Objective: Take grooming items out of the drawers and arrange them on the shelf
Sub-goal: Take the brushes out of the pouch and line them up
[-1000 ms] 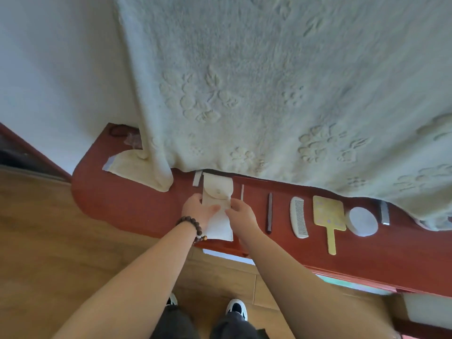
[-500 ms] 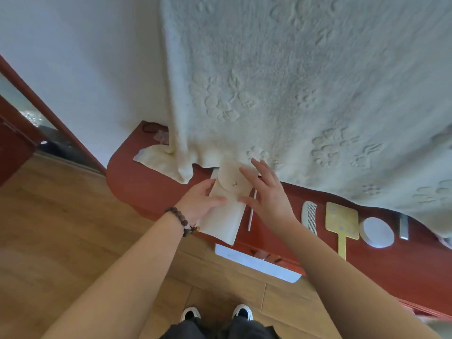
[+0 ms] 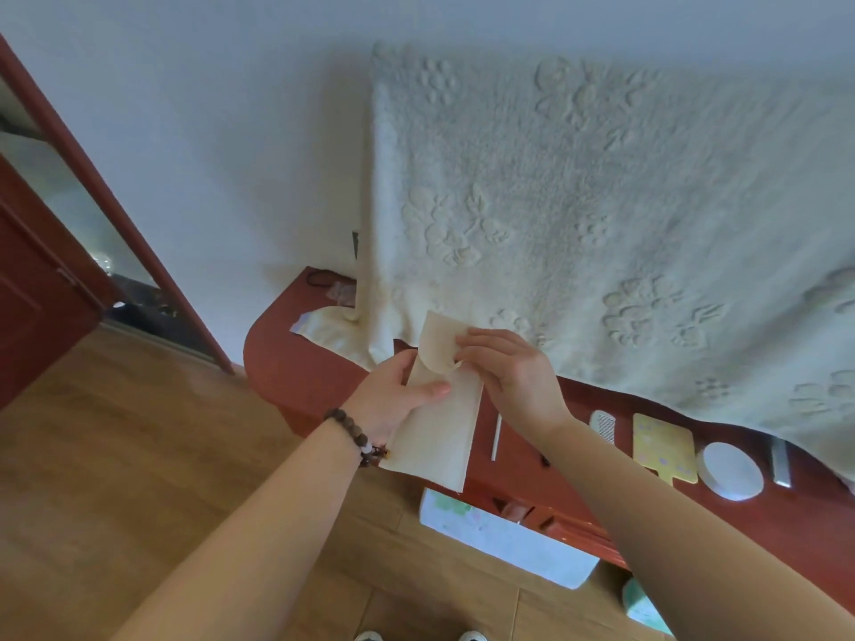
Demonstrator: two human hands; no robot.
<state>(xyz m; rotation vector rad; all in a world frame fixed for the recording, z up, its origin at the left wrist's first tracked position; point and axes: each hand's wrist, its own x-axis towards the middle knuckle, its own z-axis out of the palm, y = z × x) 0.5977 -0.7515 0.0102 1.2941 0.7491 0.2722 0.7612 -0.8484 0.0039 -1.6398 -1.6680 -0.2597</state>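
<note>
I hold a cream fabric pouch [image 3: 439,437] above the front edge of the red shelf [image 3: 296,367]. My left hand [image 3: 393,395] grips its body with the thumb across the front. My right hand [image 3: 509,372] pinches the edge of its raised flap [image 3: 437,340]. On the shelf to the right lie a thin white stick [image 3: 496,436], a white comb [image 3: 604,423], a yellow hand mirror [image 3: 664,446], a round white case [image 3: 730,471] and a small grey item [image 3: 780,464].
A large cream embossed blanket [image 3: 601,215] hangs over the shelf's back. An open drawer [image 3: 532,511] shows below the shelf, with a white patterned pack [image 3: 504,538] in front of it. A red door frame [image 3: 106,196] stands at the left above the wooden floor [image 3: 139,455].
The pouch lay on the shelf under both hands; it is now lifted off the shelf, and my right hand has pulled its flap up. My view has swung upward and left.
</note>
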